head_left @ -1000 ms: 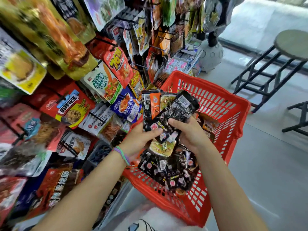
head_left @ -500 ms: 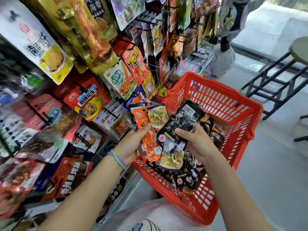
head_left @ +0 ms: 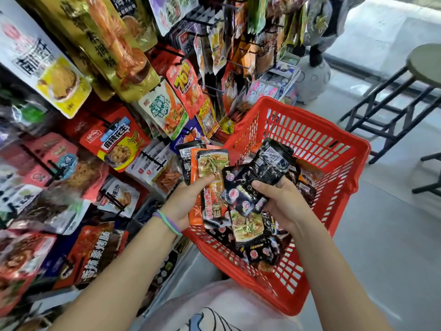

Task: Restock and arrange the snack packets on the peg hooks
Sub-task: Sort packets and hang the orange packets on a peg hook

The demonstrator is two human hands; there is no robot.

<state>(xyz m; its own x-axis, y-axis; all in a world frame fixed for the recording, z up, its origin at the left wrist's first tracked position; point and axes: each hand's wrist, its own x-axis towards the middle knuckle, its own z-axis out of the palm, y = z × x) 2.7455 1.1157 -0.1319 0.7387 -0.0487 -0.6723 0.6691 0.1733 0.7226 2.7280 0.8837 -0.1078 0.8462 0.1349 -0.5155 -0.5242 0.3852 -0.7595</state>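
Observation:
A red plastic basket sits in front of me with several small snack packets in it. My left hand grips a fanned stack of packets, orange, green-labelled and black, above the basket's left rim. My right hand grips black packets just to the right of that stack. The peg hooks with hanging packets fill the rack on the left, close to my left hand.
Large hanging bags crowd the upper left of the rack. A black metal stool stands at the right on the grey floor. A white round ornament sits beyond the basket.
The two hands have drawn apart a little, splitting the packets: the orange and green ones stay with the left hand, the black ones with the right. The view shifted left toward the rack.

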